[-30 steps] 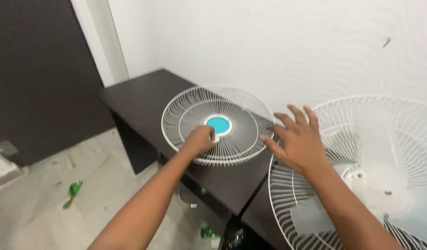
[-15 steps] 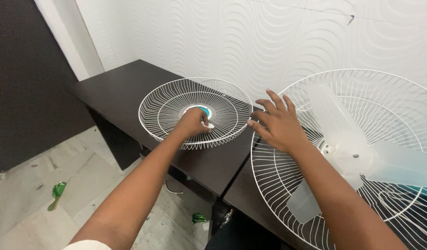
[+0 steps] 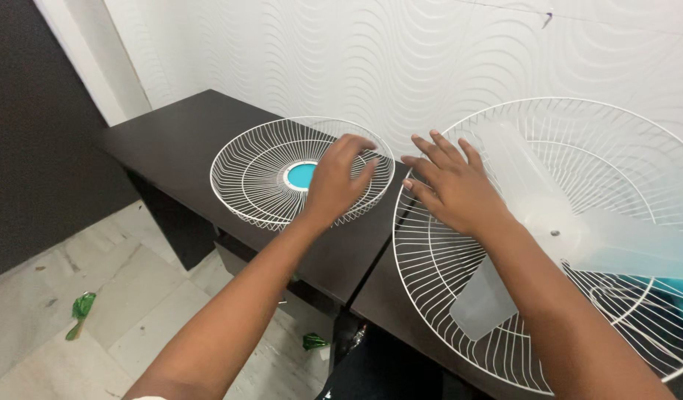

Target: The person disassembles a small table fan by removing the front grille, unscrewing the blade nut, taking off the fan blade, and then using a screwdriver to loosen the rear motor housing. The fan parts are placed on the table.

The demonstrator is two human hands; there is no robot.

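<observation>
Head view, nearest me, shows my right hand (image 3: pixel 456 189) spread flat, fingers apart, on the left rim of the big white fan cage (image 3: pixel 445 296) with its pale blades (image 3: pixel 615 248), gripping nothing. My left hand (image 3: pixel 335 181) lies open just beyond, fingers loosely apart, on the right side of the smaller loose wire grille (image 3: pixel 245 174), which sits face-down on the dark table (image 3: pixel 171 141) with its teal centre cap (image 3: pixel 301 175) just left of my fingers. Farther back, the wavy white wall (image 3: pixel 356 59) runs behind both, and green scraps (image 3: pixel 80 307) lie on the floor to the left.
</observation>
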